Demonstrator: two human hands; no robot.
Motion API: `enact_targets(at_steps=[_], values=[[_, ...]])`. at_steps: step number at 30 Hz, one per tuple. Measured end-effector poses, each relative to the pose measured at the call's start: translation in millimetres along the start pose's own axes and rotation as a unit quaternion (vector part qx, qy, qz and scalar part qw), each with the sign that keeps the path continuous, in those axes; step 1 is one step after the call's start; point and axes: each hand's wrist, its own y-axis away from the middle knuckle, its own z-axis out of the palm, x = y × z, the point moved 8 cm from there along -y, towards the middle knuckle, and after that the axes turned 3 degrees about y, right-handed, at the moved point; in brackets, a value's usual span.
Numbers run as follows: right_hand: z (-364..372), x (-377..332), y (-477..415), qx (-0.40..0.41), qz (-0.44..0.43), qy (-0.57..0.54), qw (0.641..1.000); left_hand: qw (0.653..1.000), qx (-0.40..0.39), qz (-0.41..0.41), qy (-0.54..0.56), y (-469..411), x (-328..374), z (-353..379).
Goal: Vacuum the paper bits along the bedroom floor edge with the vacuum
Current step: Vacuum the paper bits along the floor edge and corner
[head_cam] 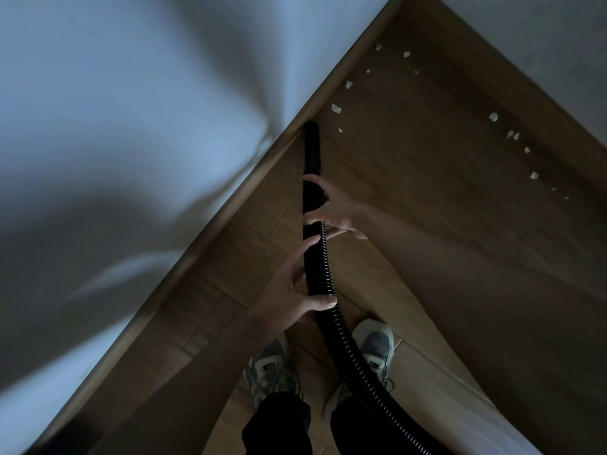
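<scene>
Wood floor; bed at 9 o'clock; bits at 1 o'clock; your left hand and right hand both grip hose.

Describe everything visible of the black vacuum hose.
The black ribbed plastic vacuum hose rises from the bottom edge between the grey sneakers and curves into a smooth rigid nozzle tube. The tube's tip points down beside the wooden bed frame, short of the nearest white paper bits. The right hand grips where ribbed meets smooth. The left hand holds the ribbed part lower down.
</scene>
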Motion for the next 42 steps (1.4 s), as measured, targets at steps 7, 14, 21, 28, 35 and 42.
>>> enact_targets(at_steps=[7, 14, 21, 28, 35, 42], values=[[-18.0, 17.2, 12.2, 0.020, 0.010, -0.014, 1.000, 0.999, -0.039, -0.013, 0.004, -0.7, -1.5, 14.0], [-36.2, 18.3, 15.6, 0.033, 0.014, -0.014, 0.999, 0.998, -0.058, 0.004, 0.005, -14.9, 1.9, 25.7], [-44.9, 4.8, 11.8, 0.016, 0.019, 0.003, 1.000, 0.998, -0.061, 0.011, 0.013, -26.5, 5.6, 27.7], [-49.1, -8.1, 4.1, 0.005, 0.011, 0.007, 1.000, 0.999, -0.029, 0.016, -0.001, -32.7, 16.7, 21.2], [-60.7, -11.0, -2.3, 0.016, 0.000, 0.012, 1.000, 0.999, -0.032, 0.022, -0.003, -44.2, 22.9, 27.2], [-72.1, -15.9, -6.6, 0.024, -0.010, 0.014, 1.000, 0.999, -0.041, 0.034, 0.002, -52.8, 30.9, 33.9]])
